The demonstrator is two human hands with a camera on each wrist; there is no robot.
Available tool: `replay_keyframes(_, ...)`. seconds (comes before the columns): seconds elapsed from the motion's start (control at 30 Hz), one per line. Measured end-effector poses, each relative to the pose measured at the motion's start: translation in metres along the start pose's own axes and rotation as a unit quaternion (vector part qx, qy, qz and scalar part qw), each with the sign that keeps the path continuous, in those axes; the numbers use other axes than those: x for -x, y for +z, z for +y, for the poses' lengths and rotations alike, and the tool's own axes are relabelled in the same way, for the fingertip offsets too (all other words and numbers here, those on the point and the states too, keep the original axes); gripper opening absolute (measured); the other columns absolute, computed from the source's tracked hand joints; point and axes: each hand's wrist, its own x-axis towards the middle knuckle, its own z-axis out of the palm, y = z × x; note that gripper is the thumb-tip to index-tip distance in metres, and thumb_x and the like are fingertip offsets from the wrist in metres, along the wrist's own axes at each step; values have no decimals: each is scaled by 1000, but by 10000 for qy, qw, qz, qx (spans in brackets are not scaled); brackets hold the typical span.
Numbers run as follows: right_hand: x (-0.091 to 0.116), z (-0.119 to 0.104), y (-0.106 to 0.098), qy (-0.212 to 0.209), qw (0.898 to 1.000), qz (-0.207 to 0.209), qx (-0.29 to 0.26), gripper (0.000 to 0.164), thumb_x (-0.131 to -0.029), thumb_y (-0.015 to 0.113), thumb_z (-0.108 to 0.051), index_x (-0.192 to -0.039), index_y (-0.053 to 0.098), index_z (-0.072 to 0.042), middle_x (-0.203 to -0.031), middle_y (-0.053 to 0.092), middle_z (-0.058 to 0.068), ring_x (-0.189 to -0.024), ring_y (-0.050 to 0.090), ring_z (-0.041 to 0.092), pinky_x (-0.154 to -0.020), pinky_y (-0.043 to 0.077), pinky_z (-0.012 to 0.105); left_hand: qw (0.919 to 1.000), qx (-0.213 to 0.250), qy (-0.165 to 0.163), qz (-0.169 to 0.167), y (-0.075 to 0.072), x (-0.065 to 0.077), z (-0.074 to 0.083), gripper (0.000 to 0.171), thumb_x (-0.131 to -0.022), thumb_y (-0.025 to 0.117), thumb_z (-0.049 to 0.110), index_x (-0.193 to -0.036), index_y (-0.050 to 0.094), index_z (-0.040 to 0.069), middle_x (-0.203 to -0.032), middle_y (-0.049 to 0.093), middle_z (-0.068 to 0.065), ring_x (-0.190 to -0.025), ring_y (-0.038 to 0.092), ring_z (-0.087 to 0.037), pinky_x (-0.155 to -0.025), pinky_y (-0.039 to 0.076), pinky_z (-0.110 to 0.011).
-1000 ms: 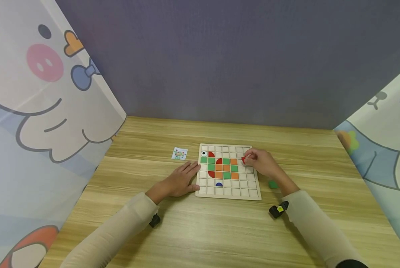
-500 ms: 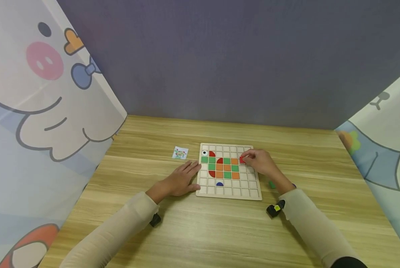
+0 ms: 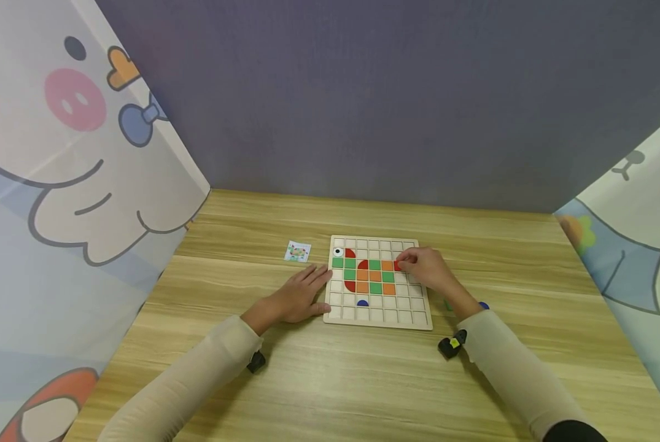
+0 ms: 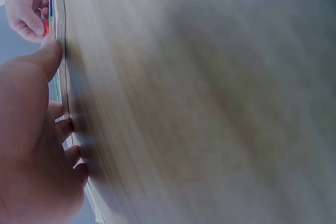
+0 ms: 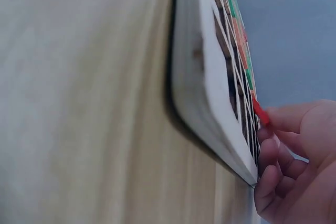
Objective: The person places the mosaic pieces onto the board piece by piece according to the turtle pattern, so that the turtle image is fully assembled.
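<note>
A wooden grid board (image 3: 376, 318) lies on the table, with green, orange and red tiles, a white eye tile (image 3: 337, 252) and a blue half-round tile (image 3: 363, 303) in its cells. My right hand (image 3: 430, 269) pinches a red tile (image 5: 260, 112) between thumb and forefinger. In the head view this tile sits beside the orange tile (image 3: 387, 266) in the same row, partly hidden by the fingertips. My left hand (image 3: 296, 298) lies flat with spread fingers against the board's left edge, thumb at the lower corner.
A small picture card (image 3: 298, 251) lies left of the board. Right of it, by my right forearm, are a green piece (image 3: 448, 305) and a blue piece (image 3: 484, 306), both partly covered. A grey wall (image 3: 385, 123) stands behind the table (image 3: 330, 387).
My right hand has moved slightly left with the red tile, from beyond the orange tile to right beside it. The left hand stays at the board's edge.
</note>
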Motion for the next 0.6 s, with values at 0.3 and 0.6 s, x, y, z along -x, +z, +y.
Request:
replay_keyframes(0.3,-3,0,1,48,10000,-36,4,16,-99,66,-21,-106,77,-12,-88,69,4,-77,57,19,-70,45,30,10000,-60,-31,-56,1,0,-1,80,-103,53,49,-161,25,3,-168,24,-19,-156,20,-43,-126,23,-57)
replay_keyframes(0.6,-2,5,-3,142,9994,-227,-216,23,-101,63,-26,-115,75,-12,-104,72,9,-91,62,22,-78,49,33,9998,5,-118,-152,1,-1,0,80,-104,52,51,-162,23,5,-169,22,-17,-157,18,-42,-126,23,-58)
